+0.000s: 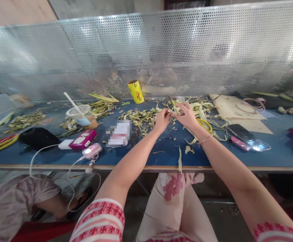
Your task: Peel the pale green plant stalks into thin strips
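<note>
Both hands meet over the blue table (169,156), fingertips close together. My left hand (163,118) is closed, its fingers pinched near a small pale-green piece too small to make out. My right hand (186,116) is closed as well, thumb and fingers pinched around a pale green plant strip. Beneath and around the hands lie dried greenish plant strips (146,120). To the right of my right hand is a yellow ring (205,124). A long pale strip (180,160) hangs over the table's front edge below the hands.
A yellow roll (135,91) stands before the perforated metal screen (86,57). Leftward are a drink cup (82,116), a magenta pack (83,139), a pink device (92,151) with a white cable and a black pouch (39,138). A phone (248,136) lies right. Another person's leg (53,203) is lower left.
</note>
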The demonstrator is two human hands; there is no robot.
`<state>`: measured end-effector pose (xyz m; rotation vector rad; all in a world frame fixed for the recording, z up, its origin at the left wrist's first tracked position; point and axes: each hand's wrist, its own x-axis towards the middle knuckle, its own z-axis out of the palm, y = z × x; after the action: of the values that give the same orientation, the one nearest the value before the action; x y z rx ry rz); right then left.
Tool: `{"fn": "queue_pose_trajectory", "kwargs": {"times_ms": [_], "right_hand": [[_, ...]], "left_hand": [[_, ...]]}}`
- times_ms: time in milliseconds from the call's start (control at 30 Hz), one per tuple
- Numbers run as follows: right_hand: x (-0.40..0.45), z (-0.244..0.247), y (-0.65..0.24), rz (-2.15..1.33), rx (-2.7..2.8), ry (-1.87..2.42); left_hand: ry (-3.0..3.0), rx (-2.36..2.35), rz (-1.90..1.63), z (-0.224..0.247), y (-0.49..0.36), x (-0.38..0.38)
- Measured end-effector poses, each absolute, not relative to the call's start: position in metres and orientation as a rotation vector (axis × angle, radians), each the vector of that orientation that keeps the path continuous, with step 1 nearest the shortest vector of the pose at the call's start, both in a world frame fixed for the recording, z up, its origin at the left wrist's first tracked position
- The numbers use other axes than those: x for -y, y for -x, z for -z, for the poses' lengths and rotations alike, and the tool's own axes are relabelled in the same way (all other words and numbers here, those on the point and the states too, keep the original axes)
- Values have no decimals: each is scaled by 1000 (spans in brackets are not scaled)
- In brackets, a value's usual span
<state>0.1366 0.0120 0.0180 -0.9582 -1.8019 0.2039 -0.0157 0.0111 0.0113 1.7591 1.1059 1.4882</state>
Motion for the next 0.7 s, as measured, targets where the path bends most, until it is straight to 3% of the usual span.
{"fn": "queue_pose_trajectory", "kwargs": {"times_ms": [367,567,700], "right_hand": [[15,-27,-120,-102,1950,747],[6,-27,-121,-497,1664,885],[-10,-21,-126,-519,1566,929]], "left_hand": [[-1975,-989,-1531,-8,10,-6],[-1706,-1036,-1492,-12,11,-7],[-1523,-1000,-1541,-10,13,-12]]}}
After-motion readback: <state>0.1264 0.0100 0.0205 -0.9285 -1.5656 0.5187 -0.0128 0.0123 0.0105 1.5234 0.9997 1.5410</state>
